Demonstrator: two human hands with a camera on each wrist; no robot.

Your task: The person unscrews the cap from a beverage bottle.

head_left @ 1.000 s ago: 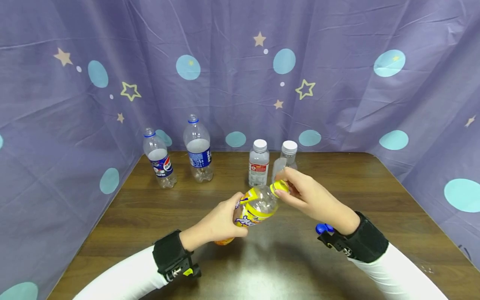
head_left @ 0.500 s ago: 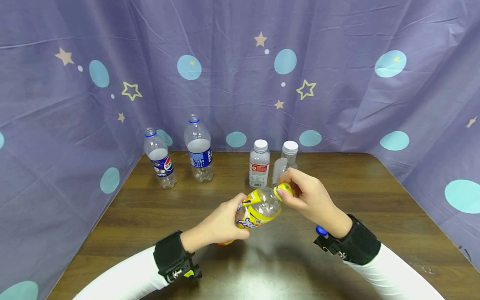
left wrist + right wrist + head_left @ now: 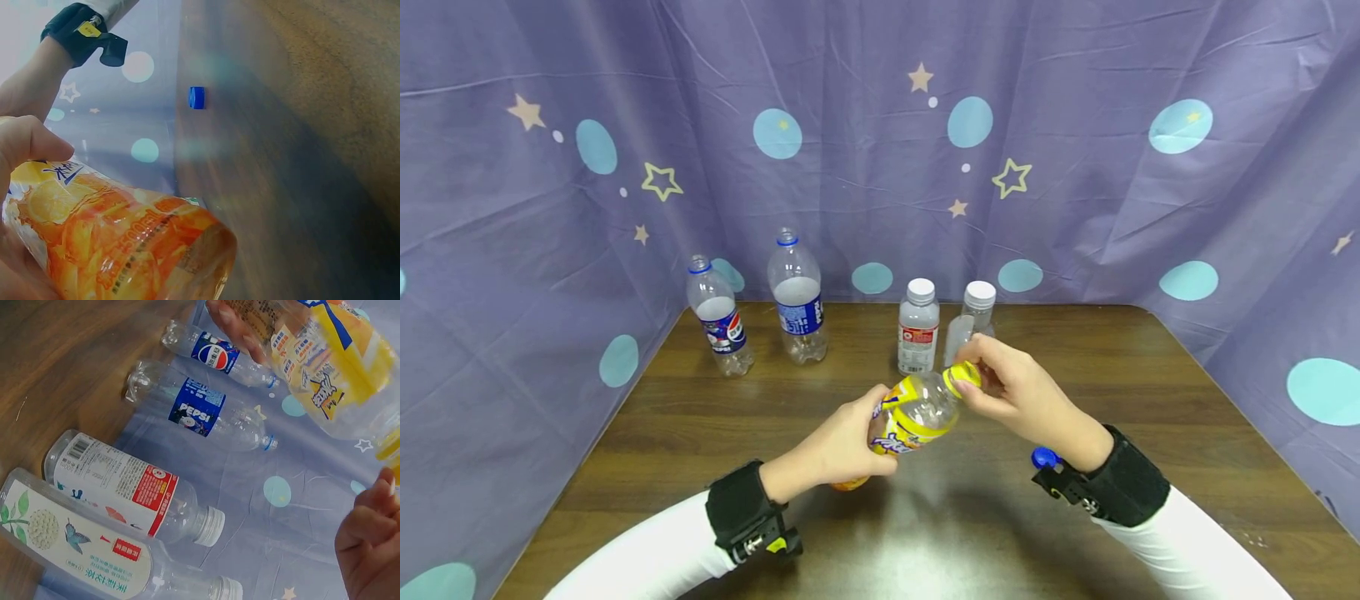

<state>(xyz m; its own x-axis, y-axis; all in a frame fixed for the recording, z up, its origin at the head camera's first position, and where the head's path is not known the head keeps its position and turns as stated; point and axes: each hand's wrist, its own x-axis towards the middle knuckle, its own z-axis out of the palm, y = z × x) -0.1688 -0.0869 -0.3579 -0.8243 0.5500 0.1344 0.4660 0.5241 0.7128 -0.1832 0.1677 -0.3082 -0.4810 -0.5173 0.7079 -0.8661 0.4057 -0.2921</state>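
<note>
My left hand (image 3: 850,442) grips a clear plastic bottle (image 3: 917,417) with a yellow and orange label around its body. The bottle is tilted, its neck pointing up and to the right. At that neck, my right hand (image 3: 1018,396) pinches the yellow cap (image 3: 962,377) between thumb and fingers. In the left wrist view the orange label (image 3: 119,244) and the bottle's base show close up. The right wrist view has the bottle (image 3: 337,369) at upper right, with fingers of the right hand (image 3: 372,540) by the cap.
Two capless Pepsi bottles (image 3: 718,321) (image 3: 797,300) stand at the back left. Two white-capped bottles (image 3: 917,329) (image 3: 979,304) stand at the back centre, one partly behind the right hand. A blue cap (image 3: 1045,457) lies near the right wrist. A patterned curtain (image 3: 880,150) hangs behind the table.
The right hand shifts slightly right, then back left, its fingers staying at the yellow cap. The left hand and bottle barely move.
</note>
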